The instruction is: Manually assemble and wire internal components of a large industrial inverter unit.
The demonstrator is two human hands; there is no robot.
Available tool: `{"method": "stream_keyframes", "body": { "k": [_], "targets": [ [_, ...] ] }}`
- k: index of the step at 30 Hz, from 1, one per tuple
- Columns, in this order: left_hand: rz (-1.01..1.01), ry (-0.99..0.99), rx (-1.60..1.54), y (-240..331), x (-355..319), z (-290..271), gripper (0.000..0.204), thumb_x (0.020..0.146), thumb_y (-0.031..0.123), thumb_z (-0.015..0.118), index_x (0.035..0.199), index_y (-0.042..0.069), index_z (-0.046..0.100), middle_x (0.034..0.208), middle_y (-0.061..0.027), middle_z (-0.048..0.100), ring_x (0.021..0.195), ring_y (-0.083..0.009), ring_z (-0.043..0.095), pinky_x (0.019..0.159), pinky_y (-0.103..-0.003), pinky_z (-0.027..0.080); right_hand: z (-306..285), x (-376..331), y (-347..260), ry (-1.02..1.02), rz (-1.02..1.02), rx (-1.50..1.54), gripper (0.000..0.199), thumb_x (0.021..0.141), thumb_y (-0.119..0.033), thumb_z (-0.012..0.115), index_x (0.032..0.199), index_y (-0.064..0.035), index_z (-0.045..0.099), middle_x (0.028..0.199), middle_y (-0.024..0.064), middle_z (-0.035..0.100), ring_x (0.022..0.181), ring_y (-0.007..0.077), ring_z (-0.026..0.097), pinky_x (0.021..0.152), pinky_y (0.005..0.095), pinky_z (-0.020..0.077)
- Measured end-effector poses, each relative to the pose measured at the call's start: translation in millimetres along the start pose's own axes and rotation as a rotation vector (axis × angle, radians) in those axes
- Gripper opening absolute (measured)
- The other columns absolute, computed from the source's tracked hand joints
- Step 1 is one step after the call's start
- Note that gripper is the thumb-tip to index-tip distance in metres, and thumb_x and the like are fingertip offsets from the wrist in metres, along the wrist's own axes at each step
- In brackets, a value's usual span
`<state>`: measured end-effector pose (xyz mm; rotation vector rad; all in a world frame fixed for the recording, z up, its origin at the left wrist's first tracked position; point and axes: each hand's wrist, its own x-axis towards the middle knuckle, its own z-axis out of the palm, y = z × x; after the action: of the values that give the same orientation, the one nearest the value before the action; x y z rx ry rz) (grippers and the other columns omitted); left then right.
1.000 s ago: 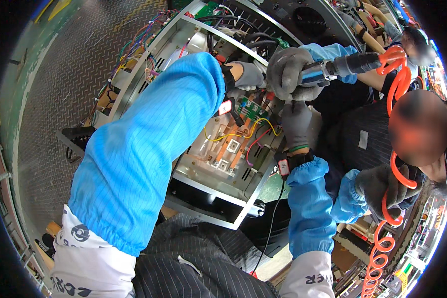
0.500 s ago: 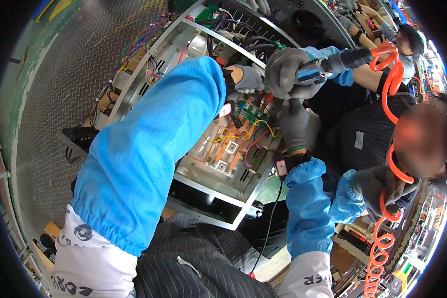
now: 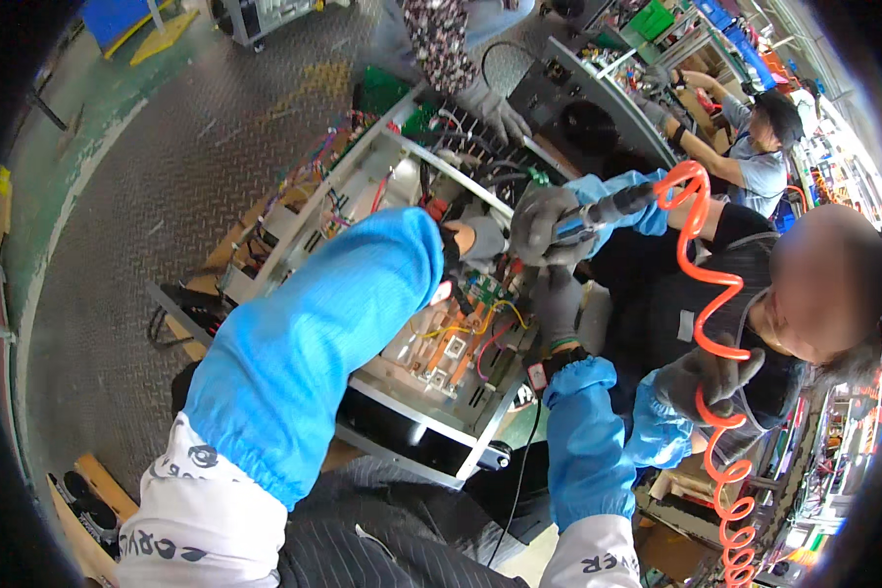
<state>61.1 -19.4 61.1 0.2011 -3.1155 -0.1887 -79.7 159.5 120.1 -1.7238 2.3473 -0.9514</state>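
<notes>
An open metal chassis [image 3: 431, 412] full of coloured wires and circuit boards lies in front of me. My left hand [image 3: 478, 239], in a grey glove and blue sleeve cover, reaches into its far side and is mostly hidden by my forearm. My right hand [image 3: 559, 306], also in a grey glove, rests at the chassis's right edge with its fingers pointing up into the wiring. Just above it, a co-worker's gloved hand [image 3: 541, 223] grips a power screwdriver [image 3: 608, 208] on an orange coiled hose [image 3: 710, 284].
The co-worker [image 3: 755, 323] stands close on the right, their other gloved hand [image 3: 706, 377] on the hose. A further person's gloved hand [image 3: 505, 118] touches the chassis's far end. Another worker [image 3: 755, 147] works at benches behind. Patterned metal floor [image 3: 167, 196] lies to the left.
The whole scene has slid lower in the picture, as my head has tilted. Both my hands and the co-worker's screwdriver hand stay at the same spots on the chassis.
</notes>
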Motion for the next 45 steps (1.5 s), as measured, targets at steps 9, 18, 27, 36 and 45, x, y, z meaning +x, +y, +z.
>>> {"method": "stream_keyframes", "body": {
  "k": [9, 18, 27, 36, 45],
  "targets": [
    [-0.523, -0.025, -1.301, 31, -169, -171, 0.038, 0.101, 0.033, 0.058, 0.122, 0.001, 0.063, 0.103, -0.0105, 0.069, 0.088, -0.0177, 0.070, 0.080, -0.033, 0.057, -24, -2, -13, -0.209, 0.141, 0.541, 0.030, 0.092, -0.008, 0.060, 0.121, -0.0040, 0.064, 0.098, 0.0146, 0.072, 0.074, 0.0205, 0.070, 0.069, 0.0335, 0.0550],
    [-0.899, 0.150, -1.158, 66, -360, -249, 0.028, 0.100, 0.015, 0.055, 0.124, 0.003, 0.064, 0.101, -0.0044, 0.069, 0.082, -0.0107, 0.066, 0.072, -0.027, 0.055, -34, -162, -125, -0.629, -0.366, 0.317, 0.033, 0.081, 0.000, 0.063, 0.114, -0.0074, 0.065, 0.103, 0.0148, 0.065, 0.091, 0.0361, 0.066, 0.076, 0.0443, 0.0554],
    [-1.487, 0.185, -0.725, 148, -540, -189, 0.017, 0.099, 0.014, 0.056, 0.110, 0.004, 0.062, 0.086, -0.0064, 0.063, 0.071, -0.0147, 0.059, 0.060, -0.038, 0.045, -34, -217, -159, -0.593, -0.579, 0.048, 0.054, 0.090, -0.032, 0.069, 0.138, -0.0116, 0.055, 0.143, 0.0121, 0.052, 0.122, 0.0291, 0.053, 0.095, 0.0446, 0.0438],
    [-2.147, -0.180, -1.025, 366, -688, -1, 0.021, 0.099, 0.014, 0.056, 0.116, 0.003, 0.060, 0.095, -0.0091, 0.063, 0.080, -0.0181, 0.060, 0.067, -0.039, 0.046, -15, -226, -153, -0.826, -0.638, 0.326, 0.060, 0.089, -0.023, 0.065, 0.142, -0.0010, 0.048, 0.130, 0.0149, 0.058, 0.105, 0.0310, 0.062, 0.083, 0.0384, 0.0529],
    [-2.380, -0.166, -1.283, 495, -683, 39, 0.025, 0.099, 0.015, 0.056, 0.121, 0.002, 0.059, 0.104, -0.0119, 0.063, 0.089, -0.0215, 0.061, 0.075, -0.039, 0.047, -16, -235, -165, -0.908, -0.535, 0.099, 0.067, 0.083, -0.019, 0.066, 0.145, -0.0049, 0.044, 0.108, 0.0130, 0.062, 0.077, 0.0285, 0.062, 0.058, 0.0406, 0.0529]
  ]
}}
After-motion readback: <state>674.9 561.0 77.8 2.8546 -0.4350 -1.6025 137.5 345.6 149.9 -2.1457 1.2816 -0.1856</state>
